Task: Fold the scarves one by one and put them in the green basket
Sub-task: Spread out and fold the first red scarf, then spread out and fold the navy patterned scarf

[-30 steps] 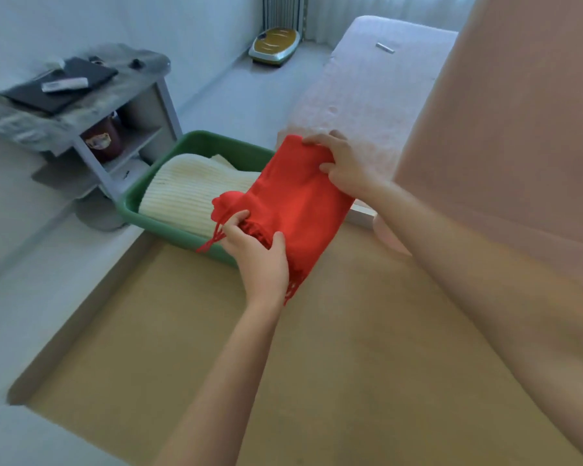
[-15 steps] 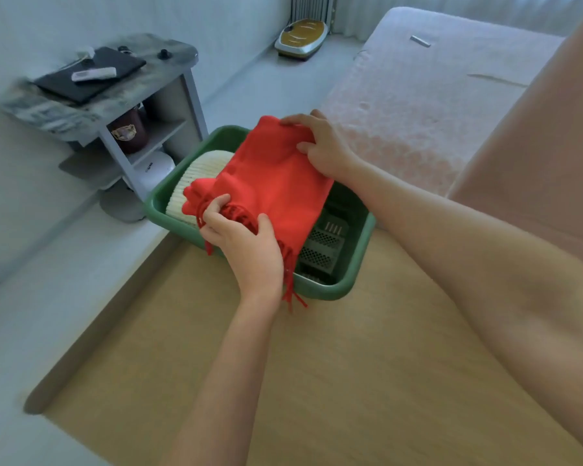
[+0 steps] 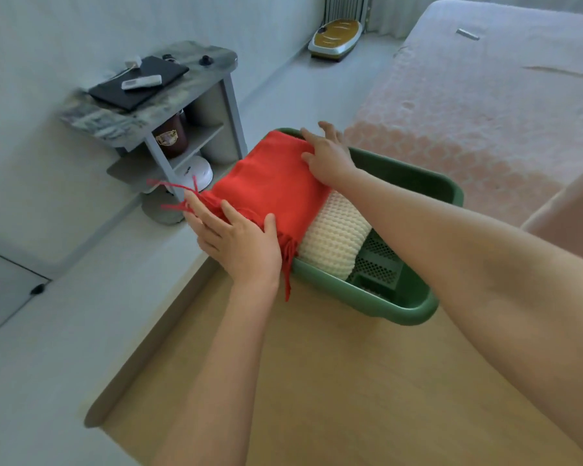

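Observation:
A folded red scarf lies over the left half of the green basket, on top of a folded cream knitted scarf. Its red fringe hangs over the basket's near rim and sticks out to the left. My left hand lies on the near fringed end with straight fingers, thumb against the cloth. My right hand presses the far end flat with spread fingers. The basket's perforated bottom shows at the right.
The basket stands at the far edge of a wooden table. A grey side shelf with a dark laptop and a remote is to the left. A pink bed lies beyond. A scale sits on the floor.
Both hands carried the red scarf left and down into the basket onto the cream scarf. My fingers went from gripping its ends to lying straight on it.

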`<move>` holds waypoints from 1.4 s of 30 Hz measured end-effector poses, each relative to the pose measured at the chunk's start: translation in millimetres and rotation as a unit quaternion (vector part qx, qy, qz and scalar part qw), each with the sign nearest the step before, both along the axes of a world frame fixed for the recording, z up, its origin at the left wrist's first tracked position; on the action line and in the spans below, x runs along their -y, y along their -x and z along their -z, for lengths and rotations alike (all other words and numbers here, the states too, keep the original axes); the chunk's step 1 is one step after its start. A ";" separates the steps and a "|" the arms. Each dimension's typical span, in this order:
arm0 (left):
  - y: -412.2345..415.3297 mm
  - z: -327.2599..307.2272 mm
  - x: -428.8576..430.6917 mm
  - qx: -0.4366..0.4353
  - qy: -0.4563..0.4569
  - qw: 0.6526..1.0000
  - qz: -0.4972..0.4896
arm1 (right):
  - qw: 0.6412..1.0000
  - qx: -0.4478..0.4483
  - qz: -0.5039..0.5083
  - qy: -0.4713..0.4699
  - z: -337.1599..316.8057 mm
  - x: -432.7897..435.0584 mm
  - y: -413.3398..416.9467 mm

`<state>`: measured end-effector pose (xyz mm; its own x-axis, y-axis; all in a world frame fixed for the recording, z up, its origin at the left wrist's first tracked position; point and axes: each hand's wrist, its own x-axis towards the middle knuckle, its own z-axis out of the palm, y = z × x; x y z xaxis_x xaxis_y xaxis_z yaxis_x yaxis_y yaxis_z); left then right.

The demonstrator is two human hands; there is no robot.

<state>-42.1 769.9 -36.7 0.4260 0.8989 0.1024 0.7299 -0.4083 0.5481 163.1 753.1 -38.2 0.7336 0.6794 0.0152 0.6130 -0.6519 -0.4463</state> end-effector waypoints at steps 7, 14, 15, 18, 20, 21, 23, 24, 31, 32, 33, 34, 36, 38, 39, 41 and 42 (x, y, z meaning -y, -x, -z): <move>-20.7 14.5 -14.6 -0.104 -0.042 0.984 0.138 | 0.985 -0.016 -0.137 0.107 4.5 1.3 19.5; -26.4 -0.3 -24.7 -0.146 -0.016 0.981 0.130 | 0.992 -0.031 -0.098 0.078 5.0 2.1 22.6; -23.2 -4.5 -19.9 -0.126 -0.047 0.984 0.120 | 0.995 -0.044 -0.086 0.041 1.2 7.2 23.3; -13.1 -22.6 4.8 -0.050 -0.133 0.985 0.094 | 0.993 -0.089 -0.068 -0.041 -13.4 32.9 27.6; -10.9 -34.6 26.6 -0.008 -0.147 0.984 0.102 | 0.988 -0.115 -0.065 -0.083 -25.0 55.6 32.9; -11.4 -38.7 39.9 0.016 -0.146 0.982 0.117 | 0.984 -0.128 -0.061 -0.104 -30.5 69.7 36.9; -14.2 -43.2 69.8 0.059 -0.121 0.978 0.157 | 0.975 -0.153 -0.051 -0.151 -39.2 105.8 48.2; -16.6 -44.6 86.7 0.073 -0.098 0.976 0.177 | 0.971 -0.164 -0.046 -0.170 -41.8 128.2 54.5; -21.1 -47.3 235.8 0.088 0.039 0.947 0.307 | 0.952 -0.202 0.098 -0.206 -29.8 333.2 86.4; -22.3 -45.9 261.4 0.084 0.061 0.940 0.326 | 0.948 -0.206 0.127 -0.206 -28.3 367.2 91.4; -23.4 -44.7 287.9 0.075 0.082 0.932 0.345 | 0.944 -0.208 0.151 -0.207 -26.9 401.3 96.9; -24.9 -42.0 315.2 0.065 0.106 0.923 0.364 | 0.938 -0.211 0.172 -0.214 -25.5 435.3 102.9; -27.6 -33.2 370.4 0.048 0.173 0.895 0.409 | 0.921 -0.224 0.226 -0.223 -22.6 504.7 115.5; -30.4 -19.5 426.3 0.002 0.231 0.862 0.452 | 0.906 -0.226 0.294 -0.206 -16.9 577.1 130.6; -30.9 -12.0 453.2 -0.029 0.246 0.847 0.470 | 0.899 -0.211 0.329 -0.195 -13.3 613.4 139.8; -31.2 3.4 503.2 -0.070 0.261 0.823 0.500 | 0.892 -0.158 0.391 -0.159 -4.0 683.9 156.9; -30.8 10.7 526.1 -0.088 0.264 0.813 0.512 | 0.886 -0.132 0.423 -0.135 0.2 716.9 165.2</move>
